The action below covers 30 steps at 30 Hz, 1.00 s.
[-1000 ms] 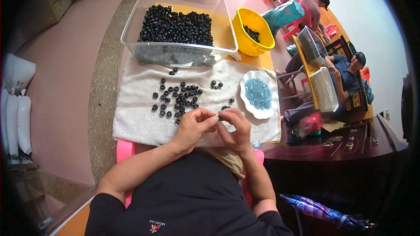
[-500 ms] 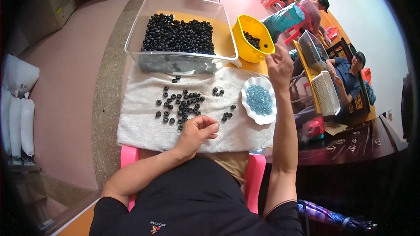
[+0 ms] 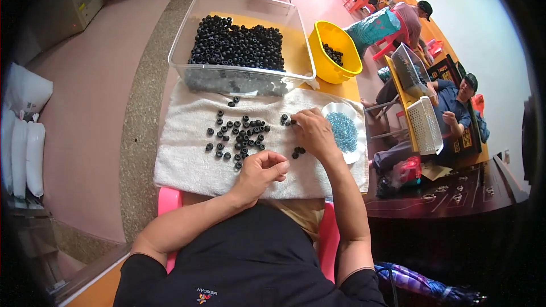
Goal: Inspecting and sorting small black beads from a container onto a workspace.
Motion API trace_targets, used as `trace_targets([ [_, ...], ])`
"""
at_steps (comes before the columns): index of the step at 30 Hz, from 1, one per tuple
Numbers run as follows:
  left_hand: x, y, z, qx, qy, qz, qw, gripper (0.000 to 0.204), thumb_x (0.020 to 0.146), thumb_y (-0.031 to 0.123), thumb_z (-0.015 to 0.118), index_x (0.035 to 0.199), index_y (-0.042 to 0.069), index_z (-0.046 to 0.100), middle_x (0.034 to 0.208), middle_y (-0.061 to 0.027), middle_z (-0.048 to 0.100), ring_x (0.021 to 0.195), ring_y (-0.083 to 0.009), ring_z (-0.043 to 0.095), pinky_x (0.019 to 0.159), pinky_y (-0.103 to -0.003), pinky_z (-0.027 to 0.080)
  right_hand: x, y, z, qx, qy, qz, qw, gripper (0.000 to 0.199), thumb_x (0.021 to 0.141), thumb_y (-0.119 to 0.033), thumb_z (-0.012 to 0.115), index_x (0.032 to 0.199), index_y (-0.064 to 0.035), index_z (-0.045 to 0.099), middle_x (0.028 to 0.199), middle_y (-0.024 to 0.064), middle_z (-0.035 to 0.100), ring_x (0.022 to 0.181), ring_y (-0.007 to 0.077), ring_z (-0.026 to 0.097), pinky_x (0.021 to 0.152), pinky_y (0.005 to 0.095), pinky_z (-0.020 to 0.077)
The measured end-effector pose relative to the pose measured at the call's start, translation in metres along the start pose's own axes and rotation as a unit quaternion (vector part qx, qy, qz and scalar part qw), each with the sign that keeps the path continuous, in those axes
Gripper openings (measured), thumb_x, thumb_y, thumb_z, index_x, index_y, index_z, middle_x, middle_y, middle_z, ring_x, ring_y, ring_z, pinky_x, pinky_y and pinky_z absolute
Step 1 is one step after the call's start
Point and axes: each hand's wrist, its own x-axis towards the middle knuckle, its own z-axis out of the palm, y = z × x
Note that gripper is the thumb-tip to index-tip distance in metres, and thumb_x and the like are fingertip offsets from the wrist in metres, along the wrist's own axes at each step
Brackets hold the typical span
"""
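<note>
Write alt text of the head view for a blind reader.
Person's right hand at a few black beads on a white towel, left hand near a larger cluster. A dish of blue pieces lies right; a clear bin and yellow tub hold more beads.

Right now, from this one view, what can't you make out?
All in the head view:
- Whether the left hand holds anything: its curled fingers hide the spot.
- Whether the right hand has gripped any of the black beads: its fingertips cover the contact.
- The exact shape of each blue bit: too small.
- The bottom of the yellow tub: its wall and contents hide it.
</note>
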Motion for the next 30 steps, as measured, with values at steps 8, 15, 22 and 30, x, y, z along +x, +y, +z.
trace_targets([
  [8,0.001,0.000,-0.003,-0.013,-0.005,0.005,1.000,0.016,0.093,0.013,0.067,0.104,0.002,0.062,0.092,-0.0042,0.065,0.083,-0.0100,0.062,0.075,-0.027,0.056,-0.027,-0.013,-0.007,0.098,0.077,-0.025,0.992,0.021,0.075,-0.004,0.071,0.096,-0.0041,0.068,0.093,0.0113,0.067,0.090,0.0313,0.062,0.083,0.0389,0.0498],
  [15,0.000,0.002,0.001,-0.068,-0.028,-0.007,0.997,0.019,0.095,0.014,0.063,0.109,0.002,0.059,0.096,-0.0048,0.065,0.087,-0.0121,0.064,0.078,-0.029,0.056,-0.069,-0.063,-0.023,0.295,0.073,-0.015,0.952,0.027,0.074,0.001,0.075,0.100,0.0001,0.067,0.093,0.0158,0.067,0.083,0.0276,0.067,0.073,0.0329,0.0523],
  [22,0.000,0.008,-0.002,-0.091,-0.061,-0.049,0.993,0.022,0.096,0.011,0.062,0.115,0.005,0.053,0.104,-0.0084,0.066,0.096,-0.0176,0.066,0.083,-0.032,0.058,-0.079,-0.067,-0.018,0.335,0.083,0.005,0.938,0.029,0.079,0.000,0.073,0.107,-0.0020,0.065,0.096,0.0145,0.067,0.088,0.0267,0.066,0.077,0.0337,0.0514],
  [30,0.001,0.006,-0.003,-0.104,-0.052,-0.050,0.992,0.022,0.092,0.006,0.065,0.111,0.006,0.055,0.109,-0.0098,0.067,0.097,-0.0178,0.066,0.082,-0.033,0.058,-0.086,-0.072,-0.001,0.333,0.156,-0.029,0.930,0.036,0.075,0.005,0.074,0.109,-0.0027,0.063,0.095,0.0141,0.067,0.084,0.0270,0.066,0.074,0.0344,0.0519],
])
